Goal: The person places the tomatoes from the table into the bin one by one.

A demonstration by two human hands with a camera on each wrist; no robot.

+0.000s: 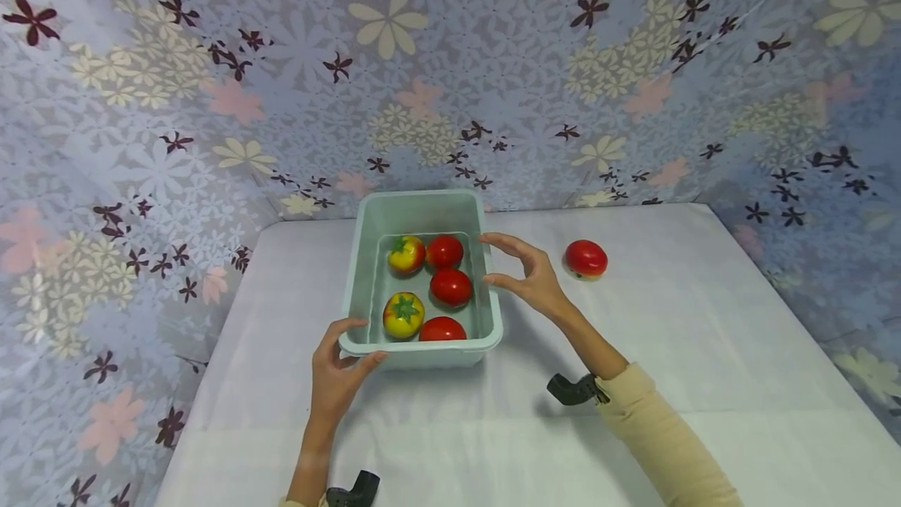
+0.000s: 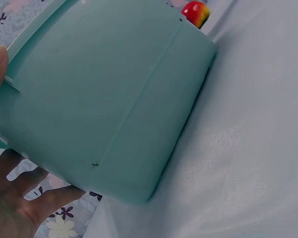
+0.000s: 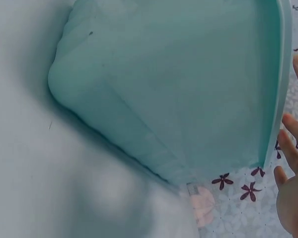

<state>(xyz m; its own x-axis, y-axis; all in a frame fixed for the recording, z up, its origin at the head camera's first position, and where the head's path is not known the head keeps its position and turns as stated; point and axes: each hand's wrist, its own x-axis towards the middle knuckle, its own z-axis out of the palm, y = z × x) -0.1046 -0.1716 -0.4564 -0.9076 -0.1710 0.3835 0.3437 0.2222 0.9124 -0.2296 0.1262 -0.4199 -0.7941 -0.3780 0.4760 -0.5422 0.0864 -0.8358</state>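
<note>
A pale green plastic bin (image 1: 422, 358) stands on the table; its outer wall (image 2: 114, 99) fills much of the left wrist view. Inside lie two yellow-and-red tomato-like fruits, one with a green leafy top (image 1: 404, 314), the other farther back (image 1: 406, 255), and three glossy red ones, including a red fruit (image 1: 451, 287) at the middle right. My left hand (image 1: 334, 378) grips the bin's near left corner, thumb on the front rim, fingers round the left side. At the right rim, my right hand (image 1: 524, 268) has its thumb and fingers spread, fingertips right by the edge.
Another glossy red fruit (image 1: 586, 258) lies on the white-covered table (image 1: 633, 319), right of the bin. A flower-patterned wall covering (image 1: 296, 100) rises behind the table and along its sides. A black wrist device (image 1: 572, 390) hangs at the right cuff.
</note>
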